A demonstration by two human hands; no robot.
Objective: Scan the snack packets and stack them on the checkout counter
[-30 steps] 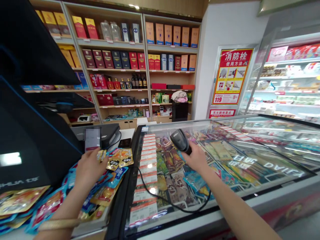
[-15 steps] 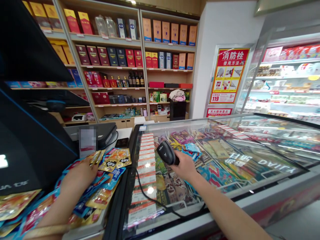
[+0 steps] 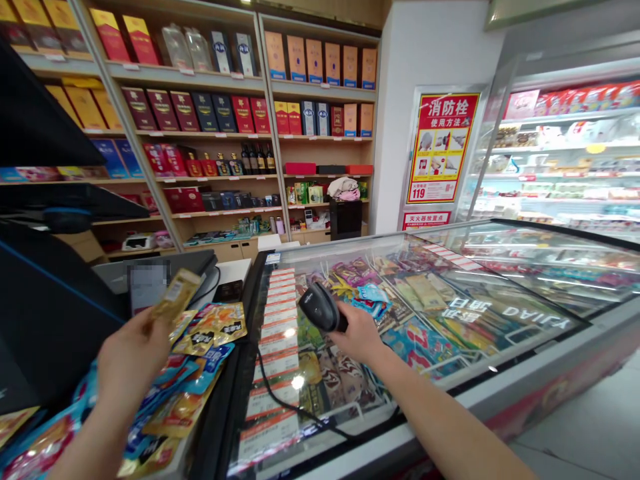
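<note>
My left hand [image 3: 133,350] is closed on a gold snack packet [image 3: 176,295], raised with its barcode label showing. Beneath and beside that hand lies a pile of blue and gold snack packets [image 3: 213,327], partly hidden by my forearm. My right hand [image 3: 357,333] wraps round the handle of a black barcode scanner [image 3: 320,308], whose head points left over the chest freezer's glass top. The scanner's black cable [image 3: 285,403] loops across the glass toward the counter. Two blue packets [image 3: 374,297] lie beyond my right hand.
A chest freezer [image 3: 505,393] with a glass top and a column of price labels [image 3: 274,360] stretches to the right. At left stands a dark checkout screen [image 3: 45,300]. A phone [image 3: 229,291] lies on the counter. Shelves of boxed bottles [image 3: 210,110] line the back wall.
My left hand has lifted the gold packet up off the pile and turned its barcode into view. My right hand still holds the scanner. The whole view has shifted slightly.
</note>
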